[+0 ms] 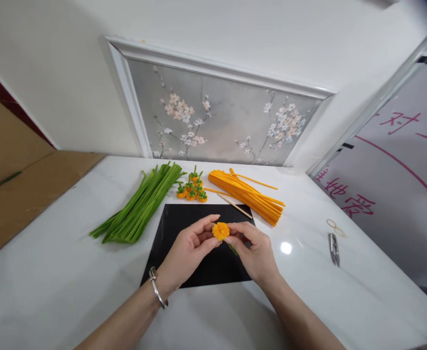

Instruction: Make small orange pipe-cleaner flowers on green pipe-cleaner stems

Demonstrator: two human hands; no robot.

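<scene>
Between my two hands is a small fuzzy orange pipe-cleaner flower (221, 231), its ruffled round face turned up towards me. My left hand (196, 241) pinches its left side between thumb and fingers. From the right, my right hand (251, 245) grips the opposite edge with thumb and forefinger. A bit of green stem (232, 249) shows below the right fingers; whether it joins the flower is hidden. Both hands are held above a black mat (206, 277) on the white table.
A bundle of green pipe cleaners (140, 206) lies left, an orange bundle (247, 194) right. Several small orange pieces with green tops (192, 188) stand between them. A thin wooden stick (235, 205) touches the mat's far edge. Thread snips (333, 249) and rubber bands (335, 227) lie far right.
</scene>
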